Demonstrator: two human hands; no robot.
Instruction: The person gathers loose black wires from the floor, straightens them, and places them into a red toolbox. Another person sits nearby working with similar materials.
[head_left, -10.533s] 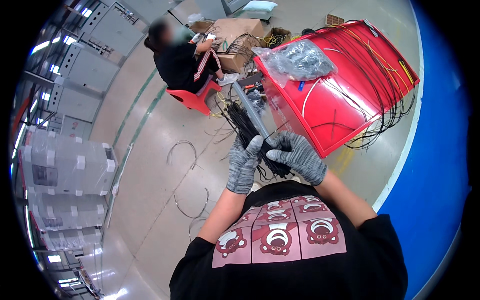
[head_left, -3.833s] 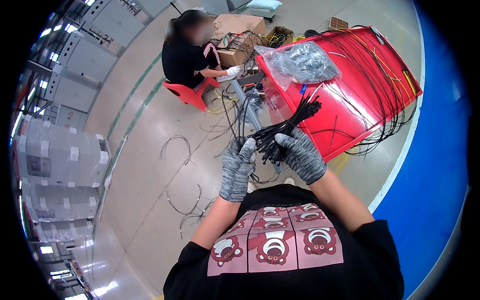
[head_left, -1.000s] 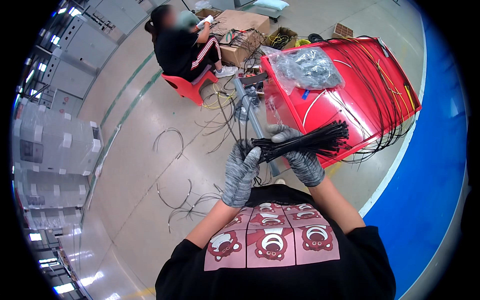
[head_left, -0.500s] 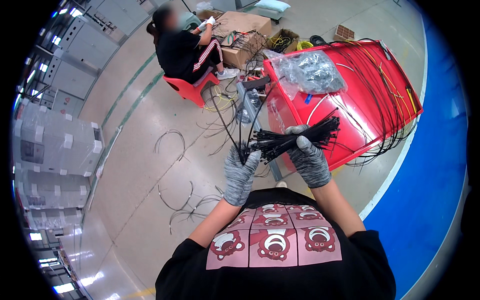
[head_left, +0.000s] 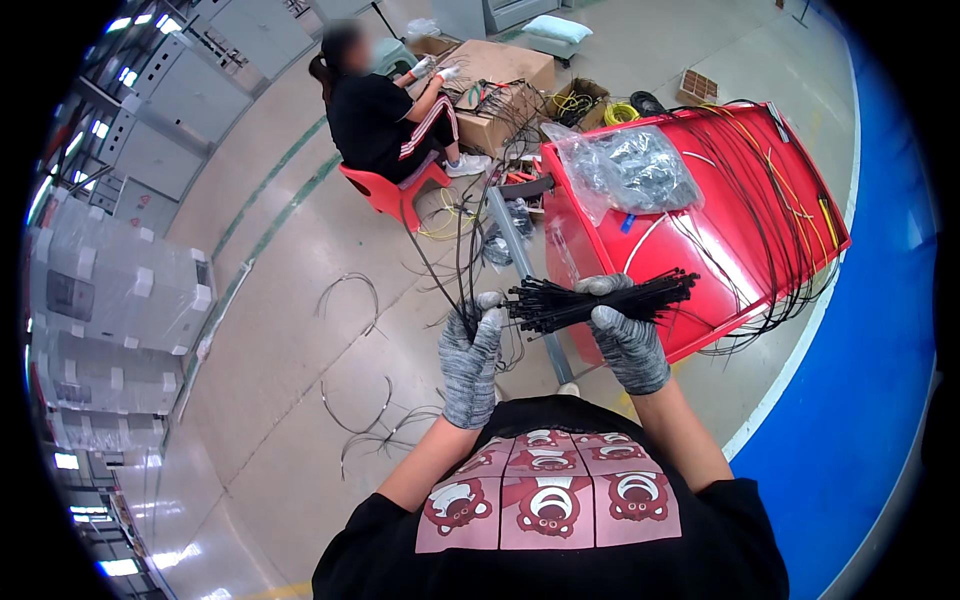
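A thick bundle of black cable ties (head_left: 558, 305) lies nearly level in front of me. My right hand (head_left: 630, 350), in a grey knit glove, is closed around its middle with the thumb on the near side. My left hand (head_left: 468, 372), gloved alike, pinches a few long black cable ties (head_left: 463, 262) that stick up and away from me. Its fingertips are close to the bundle's left end; whether they touch it I cannot tell.
Right of my hands stands a red metal cabinet (head_left: 722, 243) with a clear plastic bag (head_left: 640, 172) and black and yellow wires on it. Beyond, a person (head_left: 385, 115) sits on a red chair (head_left: 395, 197) beside a cardboard box (head_left: 510, 68). Loose cables (head_left: 385, 430) lie on the floor.
The bundle has tipped from slanting to nearly level. My left hand has shifted slightly left and down with its ties. The seated person's hands have moved, and the whole view has shifted a little.
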